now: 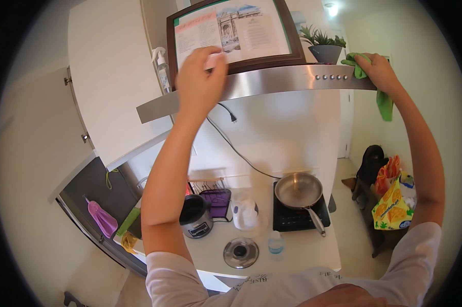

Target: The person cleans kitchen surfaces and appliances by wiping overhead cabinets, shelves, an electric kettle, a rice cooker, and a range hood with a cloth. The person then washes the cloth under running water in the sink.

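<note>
My right hand (380, 71) grips a green cloth (384, 106) at the right end of the steel range hood (272, 79), beside its row of round buttons. Part of the cloth hangs below the hood's edge. Raised in front of the hood's left part is my left hand (202, 77), its fingers curled. Something pale shows between fingers and thumb, too unclear to name. Behind that hand, a dark-framed picture (236, 64) leans on top of the hood. A potted plant (325, 51) stands right of the picture, and a white spray bottle (162, 69) is left of it.
Below, the counter (307, 256) holds a pan (297, 189) on a black cooktop (287, 221), a glass lid (241, 253), a small bottle (276, 243) and a cooker (196, 217). A loose plug (233, 117) hangs under the hood. Bags (394, 204) sit at right.
</note>
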The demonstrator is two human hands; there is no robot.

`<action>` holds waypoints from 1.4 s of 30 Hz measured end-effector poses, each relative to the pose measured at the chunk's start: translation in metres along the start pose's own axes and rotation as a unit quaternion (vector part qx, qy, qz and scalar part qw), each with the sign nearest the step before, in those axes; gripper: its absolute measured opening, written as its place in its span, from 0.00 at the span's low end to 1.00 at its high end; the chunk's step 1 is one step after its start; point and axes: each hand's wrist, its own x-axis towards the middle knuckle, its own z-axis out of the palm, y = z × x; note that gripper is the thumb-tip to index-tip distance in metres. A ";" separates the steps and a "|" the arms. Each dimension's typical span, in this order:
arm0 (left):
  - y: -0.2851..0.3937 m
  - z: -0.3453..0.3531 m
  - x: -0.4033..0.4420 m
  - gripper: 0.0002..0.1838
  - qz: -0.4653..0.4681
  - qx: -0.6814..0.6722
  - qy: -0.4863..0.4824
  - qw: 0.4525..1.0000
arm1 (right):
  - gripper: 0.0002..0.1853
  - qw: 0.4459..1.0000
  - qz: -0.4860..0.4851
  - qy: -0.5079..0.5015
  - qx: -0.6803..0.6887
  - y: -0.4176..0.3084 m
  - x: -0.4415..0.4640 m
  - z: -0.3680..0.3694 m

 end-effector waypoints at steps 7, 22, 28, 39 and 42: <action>0.095 0.134 0.068 0.19 -0.029 -0.061 -0.314 0.947 | 0.24 0.931 0.104 0.125 0.326 0.050 -0.015 0.013; 0.134 0.233 0.094 0.18 -0.096 0.199 -0.484 0.847 | 0.18 0.483 0.110 -0.101 0.863 0.134 -0.069 -0.015; 0.123 0.235 0.095 0.14 -0.127 0.207 -0.465 0.851 | 0.20 0.556 0.148 -0.077 0.815 0.110 -0.048 -0.022; 0.129 0.193 0.101 0.09 -0.145 0.117 -0.548 0.816 | 0.18 0.873 0.122 -0.084 0.465 0.001 0.069 -0.026; 0.118 0.179 0.100 0.08 -0.171 0.089 -0.505 0.841 | 0.21 0.960 0.062 -0.274 0.004 -0.011 0.060 -0.005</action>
